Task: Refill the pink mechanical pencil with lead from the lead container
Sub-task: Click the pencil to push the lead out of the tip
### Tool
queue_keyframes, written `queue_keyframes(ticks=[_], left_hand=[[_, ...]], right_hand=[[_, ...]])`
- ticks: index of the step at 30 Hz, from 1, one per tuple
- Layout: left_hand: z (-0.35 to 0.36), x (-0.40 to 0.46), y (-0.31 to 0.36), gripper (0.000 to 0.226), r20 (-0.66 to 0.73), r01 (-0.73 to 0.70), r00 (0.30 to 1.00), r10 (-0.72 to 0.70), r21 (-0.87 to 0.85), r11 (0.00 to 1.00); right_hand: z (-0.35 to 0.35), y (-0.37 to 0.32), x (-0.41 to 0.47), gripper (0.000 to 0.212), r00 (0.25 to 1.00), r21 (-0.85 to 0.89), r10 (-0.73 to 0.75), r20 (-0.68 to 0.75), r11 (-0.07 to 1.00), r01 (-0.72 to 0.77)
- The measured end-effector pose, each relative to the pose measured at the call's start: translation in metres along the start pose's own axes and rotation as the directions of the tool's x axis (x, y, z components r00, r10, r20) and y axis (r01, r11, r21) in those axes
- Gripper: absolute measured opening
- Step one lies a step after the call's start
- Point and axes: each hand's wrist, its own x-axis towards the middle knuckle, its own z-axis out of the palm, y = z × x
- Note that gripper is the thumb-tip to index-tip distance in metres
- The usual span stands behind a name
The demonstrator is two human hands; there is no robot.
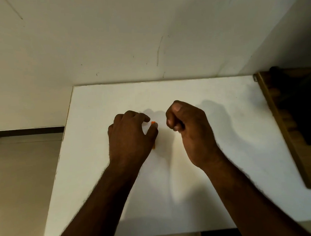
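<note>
Two hands work close together mid-worktop (195, 94). Left hand (130, 135) pinches a small orange piece (153, 122), probably the lead container, w/ most of it hidden under the fingers. Right hand (187, 127) is curled tight; can't tell what it holds, and the pink pencil isn't visible. Risk: thin lead snaps or drops onto the white top if the pinch slips or tilts. A brown wooden board (277, 120) sits well apart at right, nothing btw it and the hands.

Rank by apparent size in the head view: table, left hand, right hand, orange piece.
1. table
2. left hand and right hand, too alike to rank
3. orange piece, mostly hidden
</note>
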Motion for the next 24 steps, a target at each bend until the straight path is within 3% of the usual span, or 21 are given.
queue_keyframes(ticks=[4, 8, 16, 18, 20, 22, 24], left_hand=[[0.000, 0.000, 0.000, 0.033, -0.002, 0.006, 1.000, -0.006, 0.002, 1.000], [0.000, 0.000, 0.000, 0.034, 0.003, 0.007, 1.000, -0.007, 0.002, 1.000], [0.000, 0.000, 0.000, 0.034, 0.024, 0.006, 1.000, -0.006, 0.004, 1.000], [0.001, 0.001, -0.001, 0.034, 0.028, 0.011, 1.000, -0.011, 0.004, 1.000], [0.001, 0.000, 0.000, 0.034, 0.027, 0.011, 1.000, -0.011, 0.004, 1.000], [0.001, 0.000, -0.001, 0.033, 0.023, 0.010, 1.000, -0.010, 0.003, 1.000], [0.001, 0.000, -0.001, 0.032, 0.017, 0.009, 1.000, -0.009, 0.001, 1.000]], right_hand=[[-0.008, 0.000, 0.005, 0.042, 0.986, 0.276, 0.150, -0.067, 0.953, -0.126], [-0.015, -0.001, 0.009, 0.045, 0.975, 0.592, 0.210, -0.075, 0.796, -0.126], [-0.020, -0.001, 0.012, 0.046, 0.960, 0.728, 0.266, -0.088, 0.675, -0.120], [-0.021, 0.000, 0.012, 0.047, 0.959, 0.731, 0.266, -0.096, 0.673, -0.114], [-0.020, 0.000, 0.011, 0.047, 0.962, 0.661, 0.249, -0.114, 0.741, -0.114], [-0.017, -0.001, 0.010, 0.043, 0.967, 0.468, 0.214, -0.135, 0.875, -0.129], [-0.011, -0.003, 0.007, 0.042, 0.982, 0.166, 0.125, -0.141, 0.981, -0.101]])
